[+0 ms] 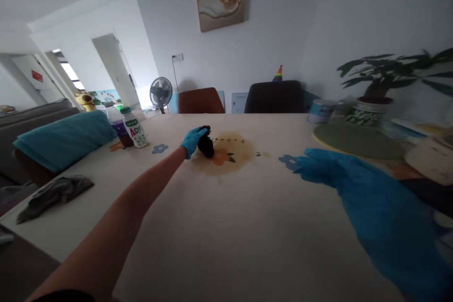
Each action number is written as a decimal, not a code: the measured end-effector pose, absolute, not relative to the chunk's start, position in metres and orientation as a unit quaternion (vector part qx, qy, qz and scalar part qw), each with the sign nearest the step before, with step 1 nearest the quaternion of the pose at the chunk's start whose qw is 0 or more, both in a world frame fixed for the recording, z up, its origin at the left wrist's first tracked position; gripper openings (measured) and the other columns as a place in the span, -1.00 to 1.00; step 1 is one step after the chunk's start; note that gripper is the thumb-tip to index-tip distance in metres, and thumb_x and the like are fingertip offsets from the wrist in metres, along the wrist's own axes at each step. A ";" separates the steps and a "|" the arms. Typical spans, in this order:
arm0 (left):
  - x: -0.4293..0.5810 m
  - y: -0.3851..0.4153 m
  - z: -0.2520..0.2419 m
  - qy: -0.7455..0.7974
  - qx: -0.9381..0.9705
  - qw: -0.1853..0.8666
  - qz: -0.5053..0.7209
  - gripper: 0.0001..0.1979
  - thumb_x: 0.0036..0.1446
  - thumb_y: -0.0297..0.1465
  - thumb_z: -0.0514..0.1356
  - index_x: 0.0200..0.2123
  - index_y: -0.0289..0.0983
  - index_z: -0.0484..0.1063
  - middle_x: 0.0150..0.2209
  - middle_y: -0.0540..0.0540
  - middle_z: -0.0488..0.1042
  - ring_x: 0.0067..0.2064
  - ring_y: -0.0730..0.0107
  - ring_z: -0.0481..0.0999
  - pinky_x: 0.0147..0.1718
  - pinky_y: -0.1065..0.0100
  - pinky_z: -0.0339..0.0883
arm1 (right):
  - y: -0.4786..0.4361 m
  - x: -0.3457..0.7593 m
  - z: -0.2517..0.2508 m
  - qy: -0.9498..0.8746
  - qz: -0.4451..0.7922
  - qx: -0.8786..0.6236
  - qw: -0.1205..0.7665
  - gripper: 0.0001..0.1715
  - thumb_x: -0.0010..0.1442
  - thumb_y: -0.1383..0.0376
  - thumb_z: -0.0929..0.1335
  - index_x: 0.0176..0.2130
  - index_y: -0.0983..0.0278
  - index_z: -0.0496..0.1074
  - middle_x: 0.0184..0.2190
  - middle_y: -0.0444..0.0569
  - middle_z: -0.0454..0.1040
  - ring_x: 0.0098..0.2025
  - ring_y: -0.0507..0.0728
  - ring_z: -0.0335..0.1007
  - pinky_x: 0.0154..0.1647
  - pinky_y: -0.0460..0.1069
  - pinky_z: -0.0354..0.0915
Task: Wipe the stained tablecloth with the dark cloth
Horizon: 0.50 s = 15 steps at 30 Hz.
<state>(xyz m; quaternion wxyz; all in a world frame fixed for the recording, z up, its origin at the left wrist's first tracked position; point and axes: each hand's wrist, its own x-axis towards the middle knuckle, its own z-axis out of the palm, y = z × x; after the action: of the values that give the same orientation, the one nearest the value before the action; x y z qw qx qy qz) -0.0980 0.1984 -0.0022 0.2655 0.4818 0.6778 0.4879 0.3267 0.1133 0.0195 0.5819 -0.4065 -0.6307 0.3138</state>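
Observation:
My left hand (193, 141), in a blue glove, reaches across the table (198, 226) with its fingers closed on a bunched black cloth (205, 145). That cloth rests on the tabletop at the left side of a printed yellow circle with an orange flower (221, 156). On the right, my right hand (318, 166) wears a longer blue glove. Its fingers point left over a printed blue flower (288, 162), loosely stretched with nothing seen in them. A crumpled grey cloth (58, 193) lies at the table's left edge.
A white bottle with a green cap (133, 128) and a dark-drink bottle (120, 127) stand back left. A round green mat (357, 140), a can (320, 111) and a potted plant (368, 109) occupy the back right. Two chairs, one brown (201, 101), stand behind.

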 end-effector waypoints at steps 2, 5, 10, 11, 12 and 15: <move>-0.107 0.177 0.010 0.673 0.458 0.282 0.509 -0.39 0.81 -0.25 0.20 0.71 -0.44 0.50 0.37 -0.42 0.82 0.34 -0.11 0.80 0.40 -0.07 0.69 | 0.111 0.328 0.023 -0.626 0.358 -0.384 0.576 -0.68 0.48 0.08 0.51 -0.03 -0.08 0.96 0.12 0.03 0.94 0.10 0.39 0.95 0.36 0.36 0.82; -0.123 0.140 0.023 0.674 0.430 0.302 0.519 -0.37 0.87 -0.13 0.19 0.71 -0.40 0.52 0.44 -0.42 0.79 0.35 -0.18 0.80 0.37 -0.11 0.70 | 0.107 0.329 0.027 -0.630 0.379 -0.366 0.570 -0.65 0.54 0.07 0.48 -0.02 -0.06 0.95 0.17 0.03 0.93 0.14 0.37 0.95 0.38 0.35 0.82; -0.141 0.095 0.023 0.671 0.378 0.341 0.539 -0.34 0.77 0.00 0.33 0.66 -0.28 0.60 0.44 -0.34 0.81 0.38 -0.22 0.78 0.48 -0.23 0.63 | 0.108 0.327 0.026 -0.638 0.376 -0.342 0.579 -0.63 0.58 0.02 0.48 -0.03 -0.04 0.96 0.19 0.01 0.93 0.15 0.40 0.95 0.35 0.39 0.85; -0.143 0.090 0.021 0.683 0.390 0.325 0.525 -0.31 0.75 0.01 0.33 0.65 -0.33 0.59 0.45 -0.38 0.80 0.39 -0.22 0.78 0.51 -0.22 0.62 | 0.109 0.327 0.024 -0.640 0.375 -0.338 0.579 -0.63 0.59 0.02 0.48 -0.04 -0.04 0.96 0.19 0.00 0.93 0.15 0.40 0.95 0.35 0.40 0.85; -0.144 0.086 0.018 0.699 0.411 0.300 0.503 -0.30 0.74 0.01 0.32 0.63 -0.37 0.60 0.48 -0.40 0.78 0.42 -0.22 0.77 0.55 -0.20 0.59 | 0.110 0.327 0.022 -0.639 0.374 -0.335 0.583 -0.63 0.59 0.02 0.48 -0.04 -0.04 0.96 0.18 -0.01 0.94 0.14 0.40 0.95 0.35 0.40 0.86; -0.141 0.075 0.006 0.738 0.465 0.235 0.430 -0.40 0.69 -0.11 0.33 0.55 -0.35 0.65 0.60 -0.34 0.68 0.64 -0.19 0.61 0.74 -0.07 0.33 | 0.112 0.327 0.019 -0.631 0.377 -0.332 0.591 -0.68 0.57 0.03 0.51 0.01 -0.06 0.96 0.17 -0.04 0.94 0.13 0.39 0.96 0.33 0.39 0.87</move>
<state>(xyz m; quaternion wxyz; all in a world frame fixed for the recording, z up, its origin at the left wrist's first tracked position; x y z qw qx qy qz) -0.1415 0.0751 0.0061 0.2348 0.4651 0.7375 0.4296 0.3269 0.1120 0.0187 0.5913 -0.3323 -0.6308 0.3769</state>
